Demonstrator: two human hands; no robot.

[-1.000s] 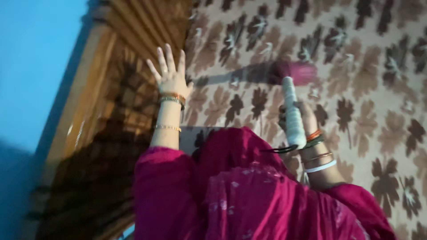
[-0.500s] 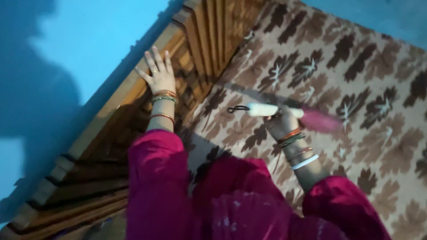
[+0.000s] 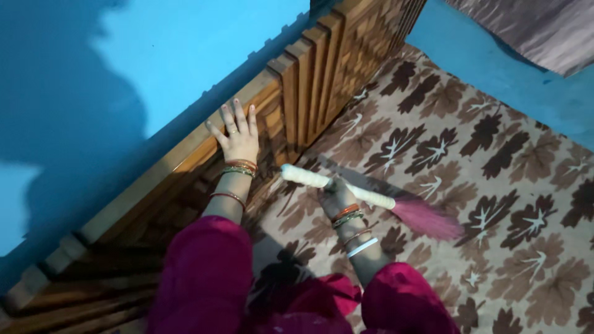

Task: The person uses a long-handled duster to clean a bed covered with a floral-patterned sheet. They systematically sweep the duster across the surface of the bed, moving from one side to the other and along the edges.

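Two hands in view, both the person's own. Left hand [image 3: 238, 137] is flat, fingers spread, palm pressed on the wooden headboard [image 3: 297, 93]; it grips nothing. Right hand [image 3: 337, 196] is closed around the white handle of one hand broom [image 3: 365, 196], holding it about mid-handle. The broom lies roughly level just off the headboard's lower edge, its white butt end pointing toward the headboard and its single pink bristle tuft [image 3: 427, 219] pointing away from it, low over the bedsheet [image 3: 495, 185]. Can't tell whether the bristles actually touch the sheet. The sheet is tan with a brown leaf print and runs right up to the headboard base. Bangles: several on each wrist, orange and green on both, plus one white band on the right; exact count is not readable. Two magenta sleeves [image 3: 204, 272] sit at the bottom edge, below the headboard. Blue wall [image 3: 154, 55] is behind the headboard, with one grey cloth [image 3: 532, 31] hanging at the far corner, well apart from the headboard.
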